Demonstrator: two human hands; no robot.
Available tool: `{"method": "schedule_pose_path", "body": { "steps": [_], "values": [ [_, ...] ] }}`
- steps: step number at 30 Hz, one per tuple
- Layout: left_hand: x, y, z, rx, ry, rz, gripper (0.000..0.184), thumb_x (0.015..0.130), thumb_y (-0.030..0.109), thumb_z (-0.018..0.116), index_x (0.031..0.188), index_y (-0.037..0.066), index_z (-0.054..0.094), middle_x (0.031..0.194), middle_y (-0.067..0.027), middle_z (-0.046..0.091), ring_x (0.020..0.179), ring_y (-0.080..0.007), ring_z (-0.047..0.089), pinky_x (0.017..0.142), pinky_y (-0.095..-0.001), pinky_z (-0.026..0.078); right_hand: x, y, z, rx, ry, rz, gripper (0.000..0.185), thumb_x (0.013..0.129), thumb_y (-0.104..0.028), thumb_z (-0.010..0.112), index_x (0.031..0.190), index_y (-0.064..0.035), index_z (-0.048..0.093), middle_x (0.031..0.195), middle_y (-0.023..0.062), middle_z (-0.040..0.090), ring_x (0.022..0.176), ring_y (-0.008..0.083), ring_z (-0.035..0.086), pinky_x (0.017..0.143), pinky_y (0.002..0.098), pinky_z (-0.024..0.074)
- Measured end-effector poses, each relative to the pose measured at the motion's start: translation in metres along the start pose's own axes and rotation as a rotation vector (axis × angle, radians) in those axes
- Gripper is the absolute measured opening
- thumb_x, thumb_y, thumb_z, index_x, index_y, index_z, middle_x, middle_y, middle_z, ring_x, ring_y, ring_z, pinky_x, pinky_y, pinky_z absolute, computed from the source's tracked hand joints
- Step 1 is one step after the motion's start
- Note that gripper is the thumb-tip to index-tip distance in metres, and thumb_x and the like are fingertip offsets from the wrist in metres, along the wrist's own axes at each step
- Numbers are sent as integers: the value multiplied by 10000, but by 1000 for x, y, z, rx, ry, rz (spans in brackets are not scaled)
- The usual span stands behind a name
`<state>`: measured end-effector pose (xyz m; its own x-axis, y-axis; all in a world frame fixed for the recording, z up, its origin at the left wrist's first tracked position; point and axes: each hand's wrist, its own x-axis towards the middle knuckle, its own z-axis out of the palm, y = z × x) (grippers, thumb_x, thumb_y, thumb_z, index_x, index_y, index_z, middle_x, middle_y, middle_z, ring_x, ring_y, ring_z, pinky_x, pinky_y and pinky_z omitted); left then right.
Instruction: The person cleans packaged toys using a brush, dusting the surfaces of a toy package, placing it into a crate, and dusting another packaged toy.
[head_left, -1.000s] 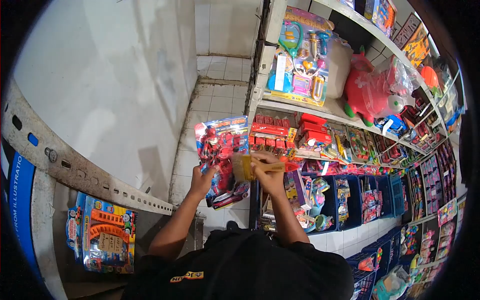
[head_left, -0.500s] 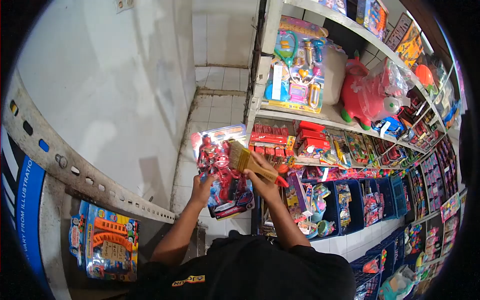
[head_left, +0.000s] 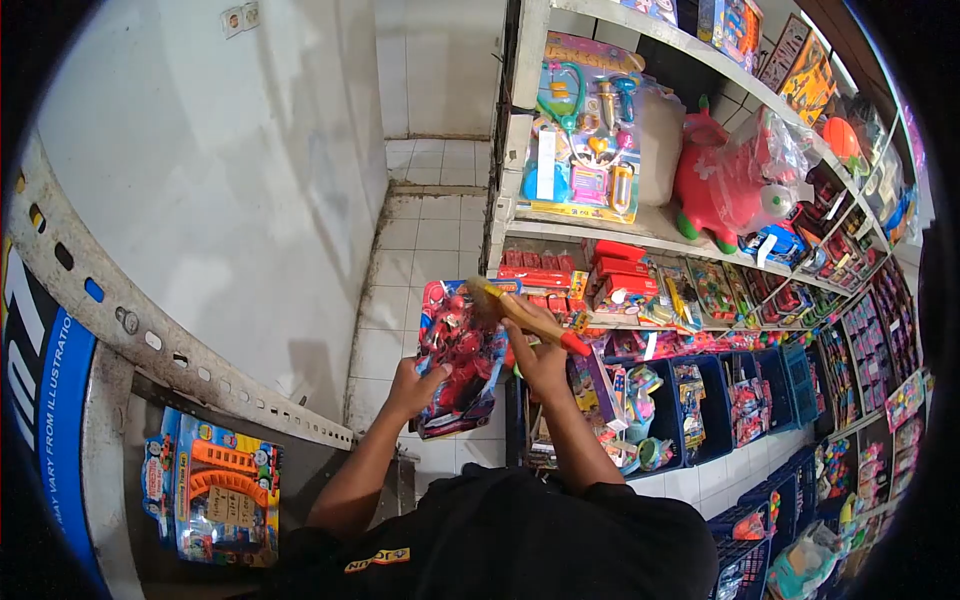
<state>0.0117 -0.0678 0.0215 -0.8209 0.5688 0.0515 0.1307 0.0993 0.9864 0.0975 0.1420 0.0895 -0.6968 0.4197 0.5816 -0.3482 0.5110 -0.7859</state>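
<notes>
Two grips: pack (head_left: 462,362) clamped in left fingers (head_left: 436,374), brush (head_left: 535,321) clamped in right fingers (head_left: 518,342); stroke lightly with bristles (head_left: 487,298), bracing pack against each pass.

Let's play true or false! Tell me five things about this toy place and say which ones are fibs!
1. The person's bare right hand holds a flat paintbrush with a yellow-brown, red-tipped handle. True.
2. The bare left hand is empty. False: it holds a red-and-blue packaged toy figure.
3. The brush's bristle end is at the package's lower edge, nearest the person. False: it is by the upper part.
4. A round red animal toy with green feet stands on a whitish shelf. True.
5. The person's sleeves are black. True.
</notes>
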Motion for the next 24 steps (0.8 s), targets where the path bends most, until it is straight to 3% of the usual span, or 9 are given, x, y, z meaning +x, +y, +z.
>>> {"method": "schedule_pose_path", "body": {
  "steps": [1,5,8,13,16,18,22,24],
  "values": [
    [-1,4,0,-12,1,-13,222,845,243,695,891,26,701,780,-38,683,695,-108,599,661,-307,484,0,5,0,38,37,20,351,890,-42,672,1230,10,601,1155,111,637,1069,159,605,919,299,487],
    [0,0,-2,-65,27,-11,238,843,244,691,880,10,706,762,-54,695,691,-118,617,676,-315,496,3,21,-1,64,178,72,299,871,-38,680,1166,-4,653,1140,141,663,1020,215,630,879,322,502],
    [-3,8,-1,-79,99,-38,240,845,233,684,887,-2,711,776,-57,708,696,-118,629,676,-304,497,3,30,-13,-59,110,31,363,899,-84,672,1246,-9,598,1165,100,634,1014,160,616,877,292,488],
    [4,-5,1,-334,203,-56,186,834,215,699,805,33,679,705,21,626,644,-65,545,596,-273,428,-2,28,-21,-132,-21,17,304,894,-113,678,1180,-17,645,1102,122,663,951,186,638,820,303,506],
    [6,-5,8,-447,413,-74,173,829,212,706,784,51,662,685,36,585,629,-58,510,585,-274,406,0,23,-23,-180,-122,-79,262,861,-78,680,1115,-14,680,1040,130,694,911,223,650,794,329,516],
    [6,-5,2,-404,329,-63,188,829,218,701,815,33,671,730,9,623,656,-74,540,617,-279,429,3,12,-26,-224,-199,-140,273,845,-52,676,1116,-15,681,1034,127,703,905,238,650,794,337,514],
    [5,0,-2,-314,182,-22,221,829,240,706,882,33,646,802,-7,624,724,-94,546,683,-295,446,11,19,-20,-218,-102,-127,295,809,-20,678,1104,-34,688,1020,125,711,910,255,650,824,366,497],
    [1,5,-4,-220,126,-50,219,834,240,705,902,42,642,806,-4,615,728,-97,535,689,-297,444,23,14,-19,-284,-97,-218,293,806,-23,686,1098,-42,691,1013,121,710,915,265,650,844,377,490]
  ]
}}
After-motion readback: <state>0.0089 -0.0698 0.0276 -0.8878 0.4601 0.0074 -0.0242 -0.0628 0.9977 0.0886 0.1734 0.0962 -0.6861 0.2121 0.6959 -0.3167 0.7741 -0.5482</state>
